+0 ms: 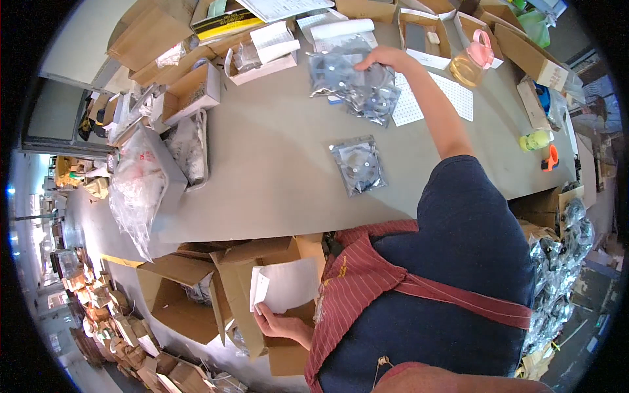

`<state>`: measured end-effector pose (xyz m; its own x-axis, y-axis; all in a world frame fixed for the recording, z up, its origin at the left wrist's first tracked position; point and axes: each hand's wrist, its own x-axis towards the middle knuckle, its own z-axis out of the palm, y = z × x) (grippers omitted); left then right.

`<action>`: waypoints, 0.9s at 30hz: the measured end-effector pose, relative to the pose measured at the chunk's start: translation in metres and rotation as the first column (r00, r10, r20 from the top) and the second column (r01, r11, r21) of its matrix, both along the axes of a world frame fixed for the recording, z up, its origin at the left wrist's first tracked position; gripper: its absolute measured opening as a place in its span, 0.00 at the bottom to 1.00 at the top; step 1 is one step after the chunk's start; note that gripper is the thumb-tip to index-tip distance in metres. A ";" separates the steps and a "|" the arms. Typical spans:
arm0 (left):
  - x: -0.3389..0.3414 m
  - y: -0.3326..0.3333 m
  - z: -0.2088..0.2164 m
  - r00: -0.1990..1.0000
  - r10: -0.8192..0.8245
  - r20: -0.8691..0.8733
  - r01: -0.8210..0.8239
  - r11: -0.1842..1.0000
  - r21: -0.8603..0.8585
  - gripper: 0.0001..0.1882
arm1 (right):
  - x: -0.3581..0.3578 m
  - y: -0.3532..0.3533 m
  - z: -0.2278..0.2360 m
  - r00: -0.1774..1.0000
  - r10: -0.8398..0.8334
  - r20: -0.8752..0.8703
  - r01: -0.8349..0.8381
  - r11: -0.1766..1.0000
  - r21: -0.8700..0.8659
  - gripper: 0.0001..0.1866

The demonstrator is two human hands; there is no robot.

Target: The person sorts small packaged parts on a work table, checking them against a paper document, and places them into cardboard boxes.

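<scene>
My right hand [385, 57] reaches to the far side of the table, its fingers closed on the edge of a clear plastic bag [337, 73] with dark parts inside. More such bags [380, 101] lie in a loose pile beneath and beside it. Nearer to me, apart from the pile, one clear bag [358, 166] with a dark ring-shaped part lies flat. Low at the left, below the table edge, my left hand [283, 325] holds a curling white label sheet [293, 286] by its edge. The open carton [242, 268] is just behind the sheet.
A printed white sheet [452, 97] lies under my right forearm. A pink-lidded bottle [468, 65] stands at the far right, near a small green bottle [536, 140] and an orange tape dispenser [551, 158]. Small boxes [262, 65] and a plastic-lined grey bin [164, 173] line the table's far and left sides.
</scene>
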<state>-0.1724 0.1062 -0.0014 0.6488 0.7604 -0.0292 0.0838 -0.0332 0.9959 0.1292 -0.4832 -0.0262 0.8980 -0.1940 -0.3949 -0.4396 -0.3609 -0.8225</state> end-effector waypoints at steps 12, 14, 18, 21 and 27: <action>0.023 0.012 -0.020 0.993 -0.117 -0.023 0.118 0.992 0.043 0.16 | -0.072 0.054 -0.016 0.978 0.101 0.184 -0.005 0.886 -0.463 0.25; 0.033 -0.006 -0.004 0.992 -0.124 -0.005 0.124 0.989 0.078 0.17 | -0.084 0.054 0.007 0.957 0.051 0.284 0.066 0.919 -0.389 0.23; 0.052 -0.013 -0.008 0.966 -0.257 -0.012 0.258 0.964 0.067 0.19 | -0.125 0.073 0.040 0.961 0.056 0.272 -0.075 0.996 0.058 0.28; 0.069 -0.003 -0.039 0.948 -0.318 0.002 0.310 0.927 0.210 0.20 | -0.142 0.100 0.003 0.931 0.205 0.300 -0.257 0.956 0.143 0.25; 0.087 -0.052 -0.041 0.904 -0.428 -0.019 0.424 0.887 0.182 0.19 | -0.156 0.155 -0.035 0.828 0.560 0.010 -0.510 0.761 -0.400 0.29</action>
<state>-0.0855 0.0546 -0.0423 0.9104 0.4021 0.0977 0.0007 -0.2376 0.9714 -0.0264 -0.3281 -0.0610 0.9342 0.2266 -0.2755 0.0105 -0.7895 -0.6137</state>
